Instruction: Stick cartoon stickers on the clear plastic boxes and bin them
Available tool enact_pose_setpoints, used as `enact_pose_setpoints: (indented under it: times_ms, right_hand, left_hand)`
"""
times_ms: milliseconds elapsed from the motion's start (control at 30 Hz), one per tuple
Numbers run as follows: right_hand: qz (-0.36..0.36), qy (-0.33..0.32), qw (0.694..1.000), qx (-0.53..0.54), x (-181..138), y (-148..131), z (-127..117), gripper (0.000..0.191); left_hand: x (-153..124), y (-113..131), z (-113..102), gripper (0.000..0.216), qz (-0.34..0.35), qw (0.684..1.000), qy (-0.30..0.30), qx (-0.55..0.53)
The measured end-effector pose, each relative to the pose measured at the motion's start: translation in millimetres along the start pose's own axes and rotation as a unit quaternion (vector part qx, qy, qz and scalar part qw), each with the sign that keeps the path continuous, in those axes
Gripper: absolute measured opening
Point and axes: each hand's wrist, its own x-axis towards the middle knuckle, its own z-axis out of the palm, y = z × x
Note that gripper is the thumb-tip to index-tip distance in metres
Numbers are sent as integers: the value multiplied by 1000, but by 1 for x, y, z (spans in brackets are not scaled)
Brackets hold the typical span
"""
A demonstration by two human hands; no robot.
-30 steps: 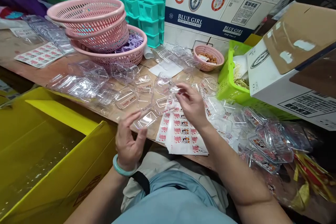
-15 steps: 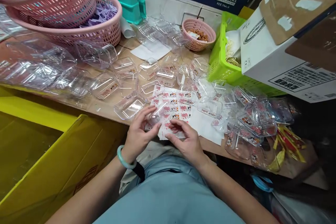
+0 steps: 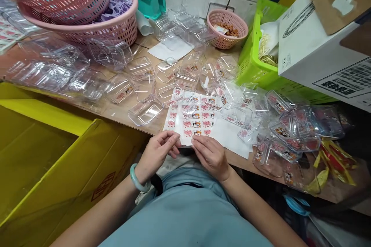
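Observation:
A white sticker sheet (image 3: 191, 121) with small red and cat-picture labels lies at the table's near edge. My left hand (image 3: 158, 152), with a pale green bangle (image 3: 136, 177) on its wrist, pinches the sheet's near edge with curled fingers. My right hand (image 3: 210, 154) meets it there, fingertips pressed on the same edge. A small clear plastic box (image 3: 190, 110) rests on the sheet. Several more clear boxes (image 3: 145, 112), some bearing labels, are spread over the wooden table (image 3: 116, 117) around the sheet.
Stacked pink baskets (image 3: 87, 19) stand at the back left and a small pink basket (image 3: 227, 27) at the back. A green basket (image 3: 252, 65) and a white carton (image 3: 319, 46) are on the right. A yellow carton (image 3: 58, 154) sits low left.
Both hands have come back to the sheet's near edge. The clear box my left hand held half a second ago is out of it. The camera has tilted down.

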Motion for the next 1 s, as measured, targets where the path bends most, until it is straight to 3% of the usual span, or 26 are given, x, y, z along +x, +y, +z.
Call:
enact_pose_setpoints:
  times_ms: [167,267,400,533,700,833,1000]
  right_hand:
    - [-29,8,1000,10,-4,1,0,40]
    - [-9,24,999,37,-6,2,2,43]
    - [27,48,996,74,-7,2,4,40]
    - [9,12,996,89,-3,-4,2,37]
    - [93,43,990,99,11,-9,-1,32]
    - [95,7,990,101,21,-5,4,28]
    - [112,11,985,133,25,-2,9,21]
  left_hand:
    - [6,-2,1,33,-13,999,12,42]
    - [8,-3,2,33,-28,997,-23,69]
    - [9,-2,5,38,-83,994,-69,34]
    - [13,0,10,37,-104,991,-82,-2]
    - [16,0,14,34,-84,993,-78,21]
    - [16,0,14,34,-41,993,-99,45]
    - [18,1,12,38,15,991,-104,79]
